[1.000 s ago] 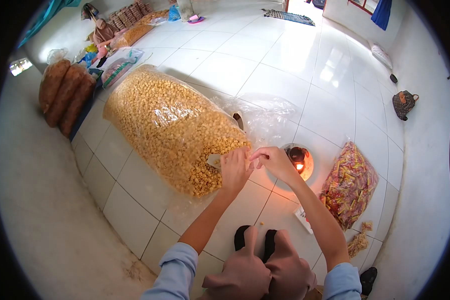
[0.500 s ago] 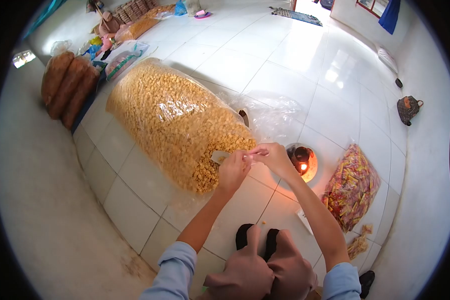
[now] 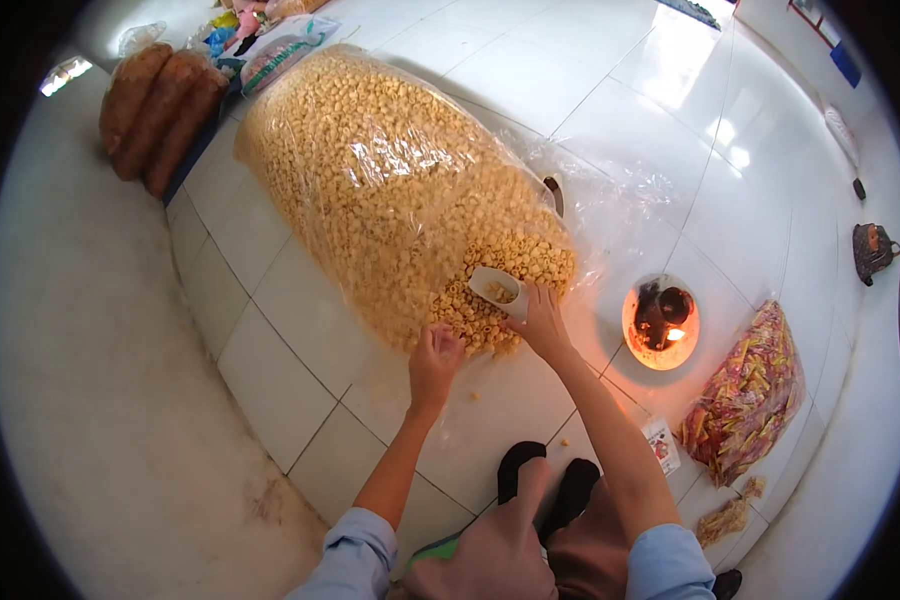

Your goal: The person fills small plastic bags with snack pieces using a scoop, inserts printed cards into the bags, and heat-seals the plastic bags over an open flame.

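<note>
A big clear plastic bag full of small golden snack pieces lies on its side on the tiles, its mouth towards me. In the loose snack pieces at that mouth rests a white scoop with a few pieces in it. My right hand is closed round the scoop's handle end. To the left, my left hand is held at the bag's near edge with its fingers curled together. What those fingers hold, if anything, I cannot make out.
A small flame burns in a round dish right of the bag. Beyond it lie a bag of red and yellow sachets, a printed card and small snack packs. Tall brown sacks lean at the left wall.
My hands were together, pinching something small beside the scoop. They have parted: the right has taken hold of the scoop, the left has moved left and down. The view has tilted downwards.
</note>
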The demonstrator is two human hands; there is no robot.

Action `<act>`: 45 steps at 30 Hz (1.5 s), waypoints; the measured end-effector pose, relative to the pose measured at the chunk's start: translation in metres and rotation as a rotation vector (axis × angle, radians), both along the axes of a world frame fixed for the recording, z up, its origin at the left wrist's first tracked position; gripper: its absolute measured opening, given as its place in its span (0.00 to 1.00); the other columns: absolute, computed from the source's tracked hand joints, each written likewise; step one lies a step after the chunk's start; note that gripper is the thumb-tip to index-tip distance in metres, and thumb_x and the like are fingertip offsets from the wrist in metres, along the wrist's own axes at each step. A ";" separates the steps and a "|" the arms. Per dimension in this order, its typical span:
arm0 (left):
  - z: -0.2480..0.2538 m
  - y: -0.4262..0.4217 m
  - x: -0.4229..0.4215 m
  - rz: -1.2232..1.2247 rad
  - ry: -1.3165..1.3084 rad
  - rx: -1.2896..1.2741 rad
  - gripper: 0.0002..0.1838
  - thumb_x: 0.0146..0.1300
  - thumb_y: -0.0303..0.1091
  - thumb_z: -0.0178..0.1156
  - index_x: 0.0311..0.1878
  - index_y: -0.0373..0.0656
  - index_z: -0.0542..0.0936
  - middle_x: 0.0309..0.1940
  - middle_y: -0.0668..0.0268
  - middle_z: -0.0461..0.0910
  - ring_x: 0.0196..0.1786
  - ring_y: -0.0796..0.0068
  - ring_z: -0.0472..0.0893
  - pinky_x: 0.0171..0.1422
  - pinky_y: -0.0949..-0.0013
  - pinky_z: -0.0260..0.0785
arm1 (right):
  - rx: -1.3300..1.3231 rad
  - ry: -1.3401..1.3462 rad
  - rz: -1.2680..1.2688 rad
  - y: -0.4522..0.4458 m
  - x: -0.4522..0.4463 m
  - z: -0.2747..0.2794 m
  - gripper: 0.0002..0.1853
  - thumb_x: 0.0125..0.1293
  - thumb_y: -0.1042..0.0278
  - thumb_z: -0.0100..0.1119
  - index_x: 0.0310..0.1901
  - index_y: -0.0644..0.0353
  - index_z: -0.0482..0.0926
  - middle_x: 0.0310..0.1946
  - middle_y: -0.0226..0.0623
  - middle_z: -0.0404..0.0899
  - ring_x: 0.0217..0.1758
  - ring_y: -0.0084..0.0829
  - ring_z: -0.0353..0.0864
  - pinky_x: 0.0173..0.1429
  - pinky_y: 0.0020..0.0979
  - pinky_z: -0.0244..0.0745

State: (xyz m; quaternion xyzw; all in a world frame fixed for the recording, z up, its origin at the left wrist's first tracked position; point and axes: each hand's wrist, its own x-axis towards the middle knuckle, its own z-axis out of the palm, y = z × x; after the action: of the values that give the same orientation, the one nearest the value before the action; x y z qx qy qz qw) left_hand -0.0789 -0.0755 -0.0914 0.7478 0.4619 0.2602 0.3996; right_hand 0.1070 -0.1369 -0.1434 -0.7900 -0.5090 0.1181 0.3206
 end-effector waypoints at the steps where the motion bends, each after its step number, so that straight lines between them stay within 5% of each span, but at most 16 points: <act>1: -0.004 0.001 0.001 0.003 0.008 -0.005 0.14 0.54 0.33 0.62 0.41 0.41 0.70 0.30 0.64 0.76 0.36 0.73 0.77 0.43 0.71 0.68 | 0.049 -0.048 -0.008 0.003 -0.001 -0.002 0.39 0.41 0.62 0.70 0.53 0.72 0.61 0.49 0.47 0.64 0.53 0.46 0.64 0.59 0.38 0.60; 8: -0.007 0.002 0.005 -0.016 -0.030 -0.017 0.16 0.54 0.33 0.62 0.43 0.40 0.69 0.31 0.65 0.76 0.36 0.74 0.77 0.40 0.71 0.70 | 0.018 0.006 -0.065 0.009 0.007 -0.003 0.36 0.37 0.68 0.70 0.51 0.64 0.64 0.47 0.45 0.64 0.51 0.46 0.65 0.54 0.38 0.65; 11: -0.003 0.003 0.005 -0.041 -0.074 -0.032 0.17 0.55 0.34 0.61 0.45 0.40 0.68 0.31 0.64 0.76 0.36 0.73 0.77 0.38 0.70 0.71 | 0.046 0.042 -0.024 -0.006 0.021 0.038 0.35 0.37 0.70 0.69 0.50 0.62 0.65 0.45 0.44 0.65 0.51 0.46 0.65 0.51 0.38 0.68; 16: 0.000 0.006 0.008 -0.042 -0.130 -0.068 0.17 0.55 0.34 0.61 0.46 0.41 0.68 0.30 0.66 0.76 0.34 0.74 0.77 0.38 0.70 0.71 | -0.241 -0.338 0.125 -0.037 0.046 0.054 0.33 0.37 0.68 0.69 0.47 0.67 0.66 0.41 0.42 0.67 0.48 0.42 0.67 0.48 0.36 0.71; 22: -0.003 0.007 0.006 -0.040 -0.077 -0.044 0.17 0.55 0.34 0.61 0.45 0.43 0.68 0.28 0.66 0.76 0.32 0.75 0.77 0.38 0.71 0.71 | -0.444 -0.491 0.129 -0.022 0.035 0.027 0.34 0.35 0.66 0.69 0.48 0.67 0.66 0.40 0.40 0.68 0.48 0.41 0.67 0.47 0.37 0.72; 25: -0.007 0.008 0.006 -0.041 -0.002 -0.026 0.17 0.54 0.34 0.62 0.45 0.43 0.68 0.27 0.66 0.76 0.31 0.74 0.77 0.38 0.71 0.71 | -0.411 -0.190 0.077 -0.008 0.022 0.011 0.35 0.36 0.68 0.68 0.50 0.65 0.65 0.43 0.43 0.67 0.50 0.44 0.66 0.52 0.37 0.70; 32: -0.012 0.011 0.007 -0.044 -0.039 -0.014 0.18 0.53 0.32 0.63 0.45 0.43 0.67 0.27 0.65 0.77 0.31 0.74 0.78 0.38 0.71 0.72 | -0.198 0.032 0.026 0.001 0.014 -0.004 0.37 0.38 0.69 0.67 0.54 0.66 0.64 0.49 0.47 0.67 0.52 0.48 0.67 0.55 0.38 0.67; 39: 0.011 0.012 0.037 -0.075 -0.149 0.059 0.19 0.53 0.32 0.63 0.46 0.41 0.67 0.29 0.65 0.77 0.33 0.74 0.78 0.39 0.73 0.71 | 0.039 0.109 0.080 -0.015 0.046 0.056 0.32 0.42 0.70 0.64 0.53 0.63 0.65 0.48 0.46 0.67 0.53 0.45 0.67 0.56 0.36 0.65; 45: 0.021 0.021 0.076 -0.204 -0.313 0.109 0.24 0.49 0.32 0.66 0.47 0.40 0.67 0.25 0.65 0.74 0.30 0.74 0.75 0.38 0.71 0.68 | 0.031 -0.044 0.169 -0.035 0.080 0.173 0.32 0.44 0.71 0.62 0.55 0.61 0.64 0.52 0.42 0.66 0.54 0.41 0.66 0.57 0.36 0.65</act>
State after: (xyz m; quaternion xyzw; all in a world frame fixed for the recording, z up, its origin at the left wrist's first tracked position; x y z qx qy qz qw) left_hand -0.0032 -0.0548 -0.0705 0.7616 0.3012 0.3562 0.4498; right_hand 0.1865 -0.1720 0.0296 -0.7416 -0.5826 0.1196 0.3104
